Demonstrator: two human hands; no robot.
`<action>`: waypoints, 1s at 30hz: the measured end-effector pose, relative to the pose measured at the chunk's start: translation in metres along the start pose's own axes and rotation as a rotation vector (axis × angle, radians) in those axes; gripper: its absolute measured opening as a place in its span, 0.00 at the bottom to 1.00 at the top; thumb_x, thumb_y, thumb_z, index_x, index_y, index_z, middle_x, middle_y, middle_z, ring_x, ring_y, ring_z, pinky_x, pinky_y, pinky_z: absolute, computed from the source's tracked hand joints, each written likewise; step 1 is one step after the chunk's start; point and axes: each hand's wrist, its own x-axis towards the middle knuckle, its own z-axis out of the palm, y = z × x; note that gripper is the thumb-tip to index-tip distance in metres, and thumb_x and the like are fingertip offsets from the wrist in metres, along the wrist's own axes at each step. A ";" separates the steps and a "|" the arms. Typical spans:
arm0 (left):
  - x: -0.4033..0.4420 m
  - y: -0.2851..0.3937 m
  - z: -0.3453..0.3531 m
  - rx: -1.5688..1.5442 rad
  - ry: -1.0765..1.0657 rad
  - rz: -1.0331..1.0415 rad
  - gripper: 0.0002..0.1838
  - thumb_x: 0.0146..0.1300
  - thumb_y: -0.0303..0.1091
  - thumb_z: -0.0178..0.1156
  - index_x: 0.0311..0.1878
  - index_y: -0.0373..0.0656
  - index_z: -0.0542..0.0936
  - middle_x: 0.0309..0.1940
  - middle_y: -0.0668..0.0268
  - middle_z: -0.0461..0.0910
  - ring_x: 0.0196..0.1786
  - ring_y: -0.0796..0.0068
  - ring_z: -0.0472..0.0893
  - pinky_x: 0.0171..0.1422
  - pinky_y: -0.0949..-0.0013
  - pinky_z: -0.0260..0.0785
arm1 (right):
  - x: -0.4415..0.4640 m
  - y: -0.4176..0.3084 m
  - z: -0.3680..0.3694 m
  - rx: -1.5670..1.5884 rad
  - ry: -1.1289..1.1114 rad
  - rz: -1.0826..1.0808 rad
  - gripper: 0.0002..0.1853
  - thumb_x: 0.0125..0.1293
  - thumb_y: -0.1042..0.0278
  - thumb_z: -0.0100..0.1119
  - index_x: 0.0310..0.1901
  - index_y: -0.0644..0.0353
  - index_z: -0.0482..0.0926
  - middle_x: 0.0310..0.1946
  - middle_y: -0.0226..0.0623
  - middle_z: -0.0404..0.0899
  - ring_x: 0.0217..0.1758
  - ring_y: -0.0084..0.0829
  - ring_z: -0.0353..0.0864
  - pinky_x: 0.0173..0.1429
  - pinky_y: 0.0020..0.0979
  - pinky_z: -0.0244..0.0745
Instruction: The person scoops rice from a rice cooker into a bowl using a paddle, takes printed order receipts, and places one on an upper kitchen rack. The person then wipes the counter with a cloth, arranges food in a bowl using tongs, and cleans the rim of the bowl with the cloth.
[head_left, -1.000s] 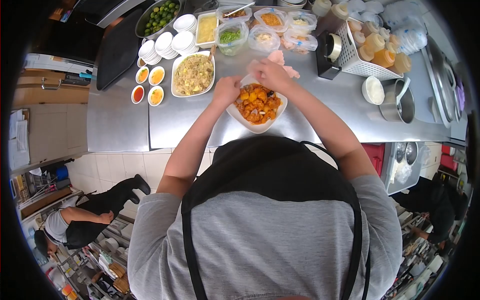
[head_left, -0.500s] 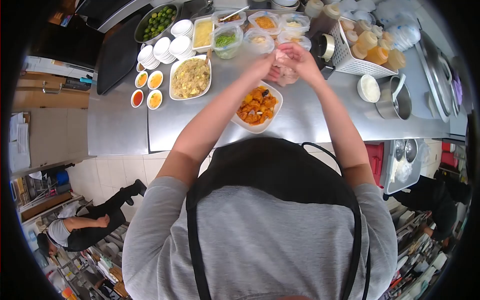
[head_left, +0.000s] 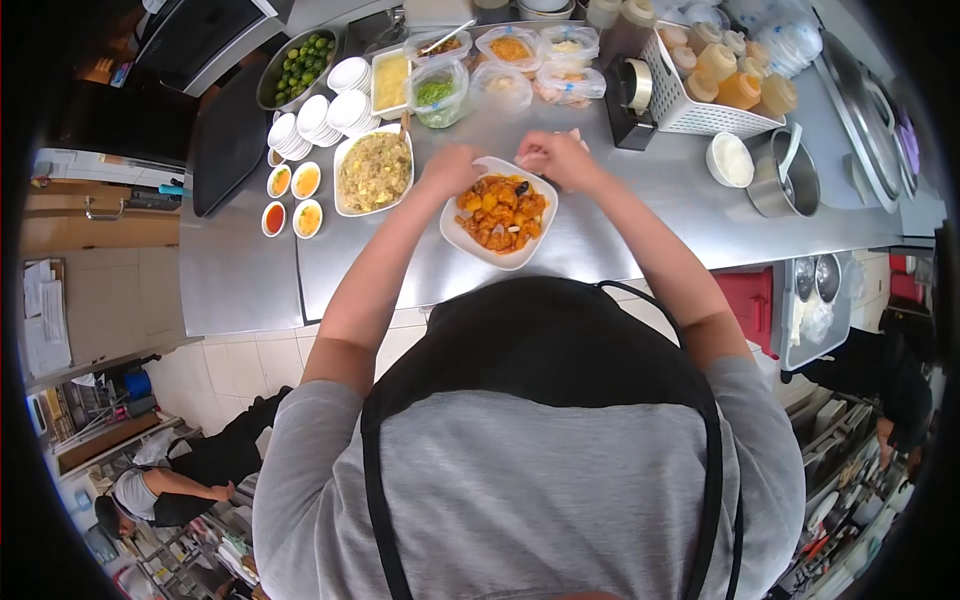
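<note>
A white squarish plate (head_left: 452,235) of orange-sauced food pieces (head_left: 500,215) stands on the steel counter in front of me. My left hand (head_left: 452,170) is closed at the plate's upper left rim, fingers curled and partly hidden. My right hand (head_left: 560,160) is closed on a crumpled pale pink cloth (head_left: 578,138) at the upper right rim; most of the cloth is covered by the hand. A white bowl of fried rice (head_left: 375,172) stands to the left of my left hand.
Several small sauce cups (head_left: 308,218), stacked white dishes (head_left: 350,112) and a bowl of limes (head_left: 302,68) are at left. Bagged tubs (head_left: 435,93) line the back. A bottle basket (head_left: 690,108), white bowl (head_left: 730,162) and pot (head_left: 780,185) stand right. Other people are behind.
My hands have parted and come down from above the plate to its rim. The pink cloth, earlier between both hands, is now in my right hand. The view has tilted slightly.
</note>
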 end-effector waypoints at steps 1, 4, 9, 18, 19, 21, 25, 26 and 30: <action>-0.001 -0.003 0.004 0.000 0.004 -0.003 0.12 0.52 0.33 0.58 0.42 0.47 0.78 0.37 0.56 0.78 0.40 0.56 0.77 0.45 0.59 0.68 | 0.001 -0.009 0.006 -0.075 -0.067 0.002 0.08 0.52 0.68 0.59 0.34 0.57 0.77 0.29 0.38 0.78 0.34 0.34 0.78 0.39 0.32 0.71; -0.003 -0.004 0.009 0.001 0.054 -0.063 0.11 0.53 0.30 0.56 0.40 0.47 0.79 0.35 0.54 0.78 0.39 0.53 0.76 0.45 0.58 0.68 | 0.002 -0.018 0.014 -0.173 -0.108 -0.017 0.07 0.50 0.70 0.60 0.30 0.58 0.73 0.24 0.35 0.76 0.31 0.34 0.76 0.35 0.33 0.69; -0.009 -0.005 0.012 -0.033 0.131 -0.052 0.11 0.53 0.28 0.55 0.40 0.47 0.79 0.32 0.54 0.78 0.38 0.53 0.76 0.45 0.57 0.68 | -0.006 -0.017 0.014 -0.300 -0.124 0.000 0.05 0.48 0.74 0.57 0.24 0.59 0.70 0.22 0.37 0.74 0.29 0.36 0.75 0.34 0.34 0.67; -0.018 -0.002 0.015 -0.025 0.183 -0.070 0.11 0.52 0.27 0.54 0.39 0.47 0.79 0.31 0.54 0.79 0.37 0.53 0.77 0.44 0.56 0.68 | -0.023 -0.029 -0.032 -0.439 -0.259 0.391 0.05 0.49 0.70 0.54 0.28 0.56 0.78 0.33 0.42 0.78 0.43 0.42 0.75 0.47 0.40 0.68; -0.018 -0.002 0.015 -0.025 0.181 -0.068 0.11 0.52 0.27 0.54 0.39 0.47 0.79 0.31 0.54 0.79 0.37 0.53 0.77 0.44 0.56 0.68 | -0.024 -0.029 -0.032 -0.439 -0.258 0.393 0.05 0.49 0.70 0.54 0.28 0.56 0.78 0.33 0.42 0.78 0.43 0.42 0.75 0.47 0.40 0.68; -0.020 0.000 0.014 -0.074 0.184 -0.113 0.11 0.52 0.27 0.54 0.39 0.47 0.79 0.30 0.54 0.78 0.36 0.53 0.77 0.43 0.56 0.68 | -0.026 -0.028 -0.031 -0.292 -0.170 0.200 0.05 0.49 0.71 0.52 0.27 0.54 0.78 0.32 0.41 0.77 0.43 0.41 0.74 0.45 0.39 0.68; -0.021 -0.003 0.017 -0.056 0.193 -0.117 0.11 0.52 0.27 0.55 0.40 0.47 0.79 0.29 0.53 0.78 0.36 0.53 0.77 0.42 0.56 0.68 | -0.036 0.000 -0.001 -0.526 -0.009 -0.277 0.04 0.49 0.72 0.52 0.25 0.57 0.77 0.27 0.41 0.77 0.36 0.42 0.75 0.38 0.35 0.70; -0.023 -0.002 0.016 -0.061 0.202 -0.118 0.11 0.51 0.26 0.55 0.40 0.46 0.79 0.30 0.53 0.78 0.36 0.53 0.77 0.42 0.56 0.68 | -0.038 -0.004 -0.005 -0.598 0.040 -0.368 0.04 0.50 0.72 0.52 0.25 0.59 0.78 0.26 0.41 0.78 0.31 0.41 0.76 0.36 0.33 0.70; -0.030 -0.014 0.017 -0.139 0.234 -0.133 0.14 0.50 0.26 0.54 0.43 0.47 0.78 0.33 0.53 0.78 0.38 0.52 0.77 0.44 0.56 0.69 | -0.032 -0.034 -0.060 -0.165 -0.667 0.133 0.06 0.51 0.72 0.55 0.26 0.65 0.79 0.31 0.41 0.80 0.29 0.34 0.77 0.36 0.32 0.70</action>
